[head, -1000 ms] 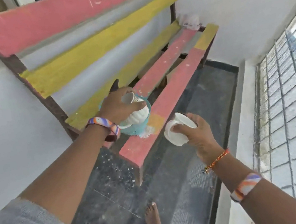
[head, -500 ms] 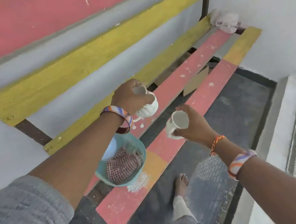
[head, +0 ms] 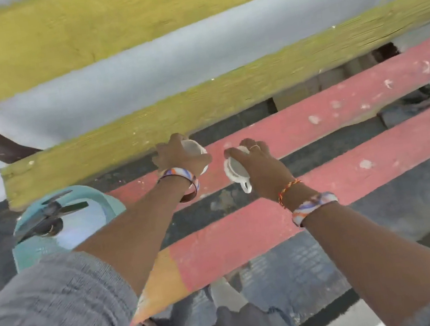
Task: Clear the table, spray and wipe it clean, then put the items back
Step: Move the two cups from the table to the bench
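My left hand (head: 179, 157) and right hand (head: 257, 161) each hold a cup (head: 194, 149) mid-frame; they could slip through the worktop (head: 341, 114) gaps.

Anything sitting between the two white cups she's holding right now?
Nothing. In the head view, only a bare stretch of the pink bench slat shows between the cup in the left hand and the cup in the right hand.
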`<action>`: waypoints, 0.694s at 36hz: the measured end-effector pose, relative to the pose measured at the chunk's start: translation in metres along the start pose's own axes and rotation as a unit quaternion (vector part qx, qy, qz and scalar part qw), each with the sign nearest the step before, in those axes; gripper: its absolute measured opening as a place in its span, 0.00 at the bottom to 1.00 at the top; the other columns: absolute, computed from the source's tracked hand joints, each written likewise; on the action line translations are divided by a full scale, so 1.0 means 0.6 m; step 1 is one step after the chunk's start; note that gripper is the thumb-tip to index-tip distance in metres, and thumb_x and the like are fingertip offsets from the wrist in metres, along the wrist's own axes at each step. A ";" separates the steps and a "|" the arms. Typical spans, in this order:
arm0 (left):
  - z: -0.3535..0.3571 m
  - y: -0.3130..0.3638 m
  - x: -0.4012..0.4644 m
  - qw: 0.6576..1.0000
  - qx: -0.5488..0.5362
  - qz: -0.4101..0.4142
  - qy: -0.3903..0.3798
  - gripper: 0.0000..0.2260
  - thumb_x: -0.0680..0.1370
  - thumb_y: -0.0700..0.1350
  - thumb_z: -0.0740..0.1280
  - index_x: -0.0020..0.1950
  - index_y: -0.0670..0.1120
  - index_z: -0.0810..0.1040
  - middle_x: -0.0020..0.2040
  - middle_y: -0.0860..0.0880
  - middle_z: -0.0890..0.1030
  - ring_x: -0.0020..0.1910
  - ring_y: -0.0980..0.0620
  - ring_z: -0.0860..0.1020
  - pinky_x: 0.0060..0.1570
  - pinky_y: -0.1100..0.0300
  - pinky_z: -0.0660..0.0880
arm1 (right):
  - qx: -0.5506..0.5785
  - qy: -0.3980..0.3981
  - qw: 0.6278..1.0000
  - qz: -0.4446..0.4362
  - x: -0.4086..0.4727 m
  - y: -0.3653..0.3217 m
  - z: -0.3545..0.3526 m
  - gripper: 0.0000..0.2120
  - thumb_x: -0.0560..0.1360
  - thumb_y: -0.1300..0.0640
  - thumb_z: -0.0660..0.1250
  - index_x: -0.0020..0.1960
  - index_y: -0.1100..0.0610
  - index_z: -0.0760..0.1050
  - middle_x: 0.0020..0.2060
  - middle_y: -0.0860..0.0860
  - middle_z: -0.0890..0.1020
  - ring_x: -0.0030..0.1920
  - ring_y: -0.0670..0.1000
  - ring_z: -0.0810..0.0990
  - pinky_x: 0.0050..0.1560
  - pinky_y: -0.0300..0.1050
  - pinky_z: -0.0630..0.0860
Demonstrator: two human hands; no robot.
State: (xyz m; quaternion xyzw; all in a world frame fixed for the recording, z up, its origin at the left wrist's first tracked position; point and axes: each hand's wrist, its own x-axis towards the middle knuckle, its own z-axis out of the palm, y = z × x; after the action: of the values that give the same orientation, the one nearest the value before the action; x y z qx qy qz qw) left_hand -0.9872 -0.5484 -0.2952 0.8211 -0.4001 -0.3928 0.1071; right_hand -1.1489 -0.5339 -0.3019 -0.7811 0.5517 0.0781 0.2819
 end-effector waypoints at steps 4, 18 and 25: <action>0.033 0.003 0.016 0.999 0.017 -0.022 0.026 0.25 0.65 0.50 0.72 0.60 0.47 0.70 0.61 0.40 0.73 0.59 0.39 0.73 0.58 0.52 0.73 | -0.052 -0.002 0.998 -0.024 0.028 0.018 0.003 0.34 0.68 0.73 0.63 0.68 0.47 0.64 0.66 0.55 0.61 0.69 0.59 0.57 0.46 0.54 0.79; 0.078 -0.015 0.019 0.992 -0.037 -0.117 0.028 0.28 0.68 0.53 0.72 0.64 0.48 0.67 0.63 0.39 0.69 0.62 0.38 0.70 0.55 0.50 0.71 | -0.030 -0.032 0.999 -0.028 0.069 0.045 0.010 0.39 0.66 0.76 0.64 0.69 0.46 0.63 0.69 0.54 0.57 0.71 0.58 0.54 0.51 0.56 0.78; 0.081 -0.004 0.018 0.990 -0.048 -0.126 0.030 0.28 0.70 0.55 0.70 0.64 0.43 0.65 0.64 0.37 0.68 0.62 0.37 0.70 0.59 0.48 0.70 | -0.042 -0.035 0.998 -0.030 0.075 0.034 0.018 0.40 0.66 0.77 0.63 0.70 0.46 0.62 0.70 0.56 0.57 0.72 0.60 0.52 0.54 0.58 0.77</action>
State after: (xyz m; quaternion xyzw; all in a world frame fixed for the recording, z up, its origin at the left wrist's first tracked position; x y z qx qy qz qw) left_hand -1.0172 -0.5479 -0.3349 0.8703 -0.2705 -0.3972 0.1083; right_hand -1.1484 -0.5695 -0.3376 -0.8050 0.5144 0.1198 0.2702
